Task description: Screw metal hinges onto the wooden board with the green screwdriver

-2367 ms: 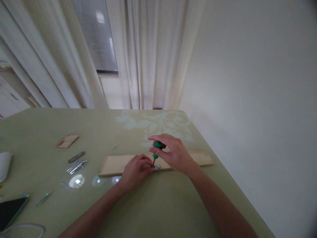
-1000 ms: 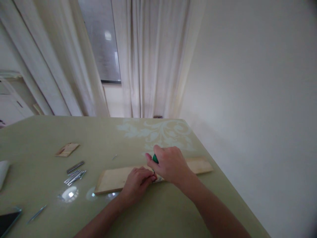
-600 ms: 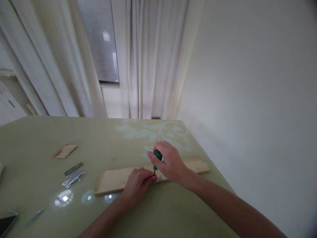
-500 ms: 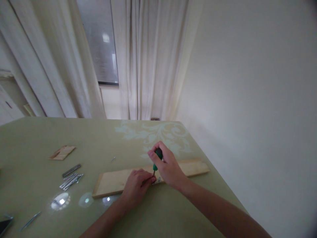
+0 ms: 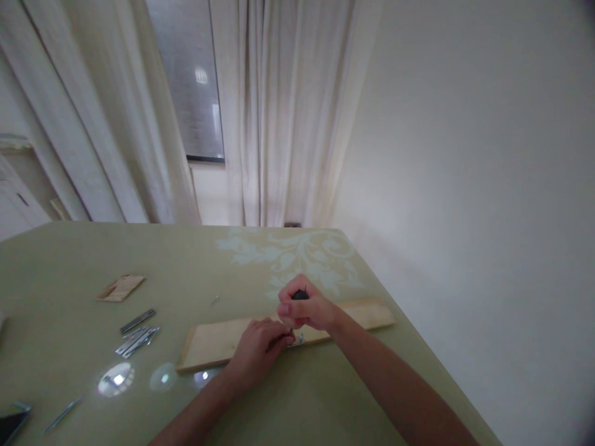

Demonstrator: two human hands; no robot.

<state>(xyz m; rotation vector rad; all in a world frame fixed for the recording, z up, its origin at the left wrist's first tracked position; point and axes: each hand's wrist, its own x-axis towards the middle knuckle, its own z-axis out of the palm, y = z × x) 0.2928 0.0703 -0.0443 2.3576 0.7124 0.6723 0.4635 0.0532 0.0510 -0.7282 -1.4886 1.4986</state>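
Note:
A pale wooden board (image 5: 211,344) lies flat across the table in front of me. My right hand (image 5: 309,310) is wrapped round a screwdriver (image 5: 300,295) held upright over the board; only its dark handle end shows clearly. My left hand (image 5: 260,344) rests on the board, its fingertips pinched together by the screwdriver's lower end. What they hold is hidden. Just right of those fingertips, a small shiny metal piece (image 5: 300,338) sits at the board's near edge.
On the left of the green table (image 5: 186,248) lie a small wooden piece (image 5: 121,288), a dark metal strip (image 5: 138,320), several shiny metal strips (image 5: 137,342) and a thin metal rod (image 5: 62,415). A small screw-like piece (image 5: 214,300) lies beyond the board. A wall (image 5: 465,217) borders the right.
My right hand has turned and closed further over the screwdriver's handle, whose green part is now covered. My left hand stays in place on the board. The view has shifted slightly.

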